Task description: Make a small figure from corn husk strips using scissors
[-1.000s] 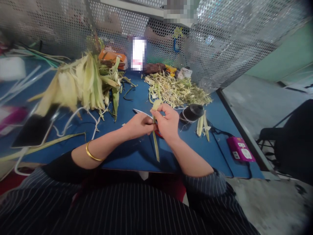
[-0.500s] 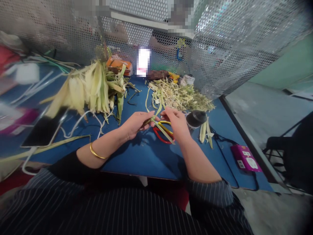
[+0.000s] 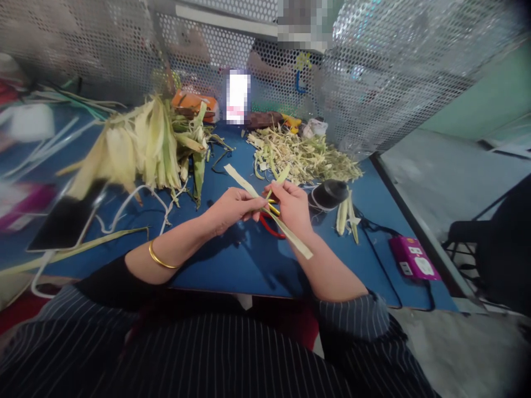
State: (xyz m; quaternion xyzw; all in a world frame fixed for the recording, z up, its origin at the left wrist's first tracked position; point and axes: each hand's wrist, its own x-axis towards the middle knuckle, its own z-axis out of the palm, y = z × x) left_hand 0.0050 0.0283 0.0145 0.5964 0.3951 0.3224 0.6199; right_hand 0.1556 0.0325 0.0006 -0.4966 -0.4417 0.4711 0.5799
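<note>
We have left fingers and right fingers pinching crossed husk strips, ends loose, whole husks apparently unworked leftward, scraps beyond.

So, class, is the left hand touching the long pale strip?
Touching: the head view shows the left hand pinching the long pale strip beneath its thumb.

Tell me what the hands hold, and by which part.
Pale husk strips, pinched by the left hand and right hand near where they cross, ends loose.
</note>
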